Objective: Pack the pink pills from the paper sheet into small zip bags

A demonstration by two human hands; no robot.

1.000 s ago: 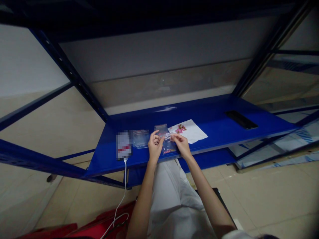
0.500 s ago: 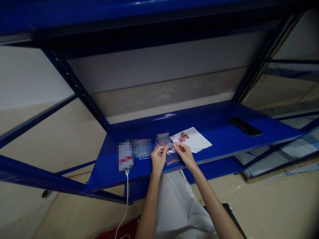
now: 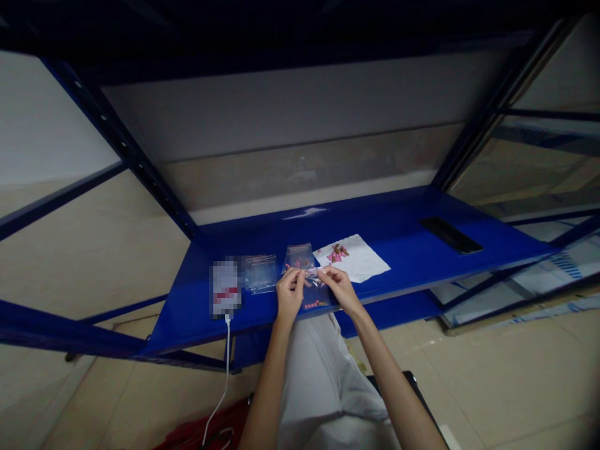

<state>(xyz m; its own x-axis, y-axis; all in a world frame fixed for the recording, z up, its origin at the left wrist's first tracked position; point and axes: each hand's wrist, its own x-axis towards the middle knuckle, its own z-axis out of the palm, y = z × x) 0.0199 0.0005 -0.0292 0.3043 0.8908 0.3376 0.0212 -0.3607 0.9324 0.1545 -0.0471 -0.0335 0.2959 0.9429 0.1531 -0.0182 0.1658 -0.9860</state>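
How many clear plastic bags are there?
2: a loose bag on the blue shelf, left of the left hand; a pinched bag between that hand and the right hand. It may hide another bag.

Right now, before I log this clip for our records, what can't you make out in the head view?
Head view only:
Clear plastic bag between the left hand and right hand: the fingers hide what they pinch, and whether it is one bag or two.
Pink pieces in it: too small to identify.
White item: its print is blurred.
Black flat object: too dark to identify.
Red item: cut off by the bottom edge.
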